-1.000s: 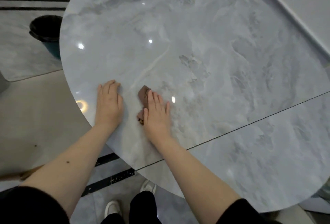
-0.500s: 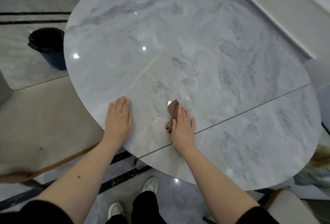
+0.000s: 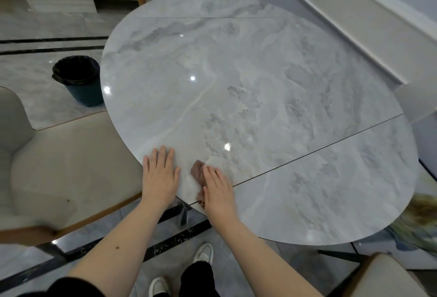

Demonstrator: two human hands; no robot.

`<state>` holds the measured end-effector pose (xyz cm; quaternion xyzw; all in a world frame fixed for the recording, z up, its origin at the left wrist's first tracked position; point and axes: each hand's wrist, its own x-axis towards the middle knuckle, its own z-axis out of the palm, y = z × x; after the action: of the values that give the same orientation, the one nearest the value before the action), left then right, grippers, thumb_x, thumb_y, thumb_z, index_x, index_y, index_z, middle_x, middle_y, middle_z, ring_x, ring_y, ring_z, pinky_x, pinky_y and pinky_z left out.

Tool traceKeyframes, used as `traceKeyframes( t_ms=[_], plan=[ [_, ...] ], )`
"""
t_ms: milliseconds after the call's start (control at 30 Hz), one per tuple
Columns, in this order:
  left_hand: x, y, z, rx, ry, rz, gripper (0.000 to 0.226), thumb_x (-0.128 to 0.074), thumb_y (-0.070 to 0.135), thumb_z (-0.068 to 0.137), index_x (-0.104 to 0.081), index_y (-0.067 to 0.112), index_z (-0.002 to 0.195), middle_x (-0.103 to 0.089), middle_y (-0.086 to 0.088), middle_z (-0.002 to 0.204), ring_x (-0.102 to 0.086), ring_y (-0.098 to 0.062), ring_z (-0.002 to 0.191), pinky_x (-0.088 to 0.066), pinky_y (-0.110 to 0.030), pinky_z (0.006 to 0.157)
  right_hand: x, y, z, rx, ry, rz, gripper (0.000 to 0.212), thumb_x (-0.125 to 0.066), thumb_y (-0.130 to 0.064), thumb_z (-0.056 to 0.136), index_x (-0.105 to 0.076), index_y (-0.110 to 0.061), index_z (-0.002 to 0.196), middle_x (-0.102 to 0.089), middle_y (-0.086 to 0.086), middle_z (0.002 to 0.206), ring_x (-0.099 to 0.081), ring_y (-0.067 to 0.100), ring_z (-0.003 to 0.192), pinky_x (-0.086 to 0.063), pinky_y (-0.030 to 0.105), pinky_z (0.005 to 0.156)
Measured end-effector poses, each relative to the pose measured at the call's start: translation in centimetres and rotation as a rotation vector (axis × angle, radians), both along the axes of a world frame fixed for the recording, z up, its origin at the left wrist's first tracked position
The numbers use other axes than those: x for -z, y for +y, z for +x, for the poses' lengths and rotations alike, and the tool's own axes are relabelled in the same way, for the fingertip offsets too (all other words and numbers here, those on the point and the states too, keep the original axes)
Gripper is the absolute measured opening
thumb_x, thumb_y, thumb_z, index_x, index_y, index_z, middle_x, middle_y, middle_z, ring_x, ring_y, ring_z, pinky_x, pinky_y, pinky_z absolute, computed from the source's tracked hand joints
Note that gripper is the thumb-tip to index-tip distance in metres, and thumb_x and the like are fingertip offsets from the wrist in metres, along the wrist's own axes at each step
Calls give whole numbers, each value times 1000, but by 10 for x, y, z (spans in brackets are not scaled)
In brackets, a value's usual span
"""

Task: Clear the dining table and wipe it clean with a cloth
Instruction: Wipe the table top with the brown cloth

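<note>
At the far left stands a cream upholstered chair (image 3: 54, 161) with a smooth padded seat and a wooden edge, and beyond it a round dark bin (image 3: 79, 81) lined with a crinkled black bag sits on the glossy marble-tiled floor (image 3: 35, 98). The dining table (image 3: 260, 83) fills the middle: a rounded, polished grey slab with cloudy white veining, bright light spots and a thin dark seam crossing its right part. Near its front edge the left hand (image 3: 160, 176) lies flat on the stone, fingers straight and together, holding nothing. Just beside it, the right hand (image 3: 218, 189) presses flat, fingers extended, on a small crumpled brown cloth (image 3: 198, 173) that shows at the fingers' left side, by the seam. At lower right, part of another pale chair (image 3: 387, 275) shows.
</note>
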<state>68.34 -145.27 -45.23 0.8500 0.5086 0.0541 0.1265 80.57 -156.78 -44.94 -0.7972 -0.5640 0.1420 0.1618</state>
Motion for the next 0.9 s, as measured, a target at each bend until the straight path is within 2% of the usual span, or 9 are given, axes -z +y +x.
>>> traceKeyframes(
  t_ms=[67, 133, 267, 400, 467, 567, 667, 767, 900],
  plan=[
    [-8, -2, -5, 4, 21, 14, 49, -48, 23, 95, -41, 2, 139, -35, -19, 147, -29, -36, 139, -15, -50, 115, -3, -1, -6, -10, 14, 7, 71, -11, -35, 81, -28, -18, 148, -30, -4, 153, -20, 13, 139, -18, 27, 113],
    [-12, -3, -11, 12, 6, 55, 42, -64, 12, 84, -56, -4, 121, -53, -24, 130, -48, -41, 123, -34, -56, 104, -4, -2, -10, -33, -5, 10, 60, -36, -27, 79, -46, -17, 137, -52, -3, 139, -36, 12, 119, -44, 27, 96],
    [-18, -8, -23, 19, -32, 48, 27, -63, 7, 81, -61, -6, 104, -60, -25, 112, -57, -41, 107, -46, -51, 93, -3, -5, -20, -219, 41, 50, 80, -79, -9, 55, -49, -13, 129, -62, 2, 126, -56, 19, 98, -55, 29, 79],
    [-32, -24, -30, -43, -77, -17, 26, -53, 8, 88, -59, 1, 112, -56, -16, 118, -51, -33, 114, -40, -41, 95, -10, -4, -28, -327, 85, 31, 54, -67, -1, 63, -63, -3, 117, -68, 11, 114, -63, 29, 76, -57, 30, 69],
    [-38, -30, -31, -50, -92, -42, 31, -45, 12, 93, -54, 5, 121, -52, -11, 124, -46, -28, 118, -38, -37, 95, -17, -1, -30, -326, 165, 10, 45, -50, -5, 77, -62, -2, 121, -66, 13, 119, -61, 33, 84, -53, 31, 79],
    [-48, -42, -35, -65, -131, -136, 32, -39, 14, 96, -50, 8, 126, -50, -8, 126, -44, -26, 119, -38, -34, 95, -27, -2, -32, -292, 228, 22, 52, -37, -9, 83, -53, -8, 132, -58, 10, 131, -55, 33, 103, -39, 30, 95],
    [-54, -55, -38, -136, -217, -237, 24, -40, 15, 97, -56, 7, 112, -57, -12, 115, -52, -29, 109, -43, -37, 89, -40, -11, -36, -237, 411, 64, 54, -38, -10, 77, -58, -9, 127, -65, 12, 119, -61, 31, 104, -46, 35, 98],
    [-67, -77, -43, -272, -396, -323, 16, -44, 13, 96, -58, 8, 90, -63, -16, 98, -58, -31, 94, -41, -32, 77, -57, -29, -36, -195, 453, 138, 46, -50, -4, 78, -59, -3, 122, -63, 15, 121, -57, 28, 112, -41, 29, 102],
    [-94, -106, -49, -416, -553, -348, 32, -50, 9, 93, -44, 21, 64, -55, -10, 80, -52, -23, 81, -32, -26, 68, -84, -48, -39, -183, 515, 165, 38, -61, 3, 77, -61, -4, 115, -64, 13, 114, -58, 26, 108, -42, 26, 96]
  ],
)
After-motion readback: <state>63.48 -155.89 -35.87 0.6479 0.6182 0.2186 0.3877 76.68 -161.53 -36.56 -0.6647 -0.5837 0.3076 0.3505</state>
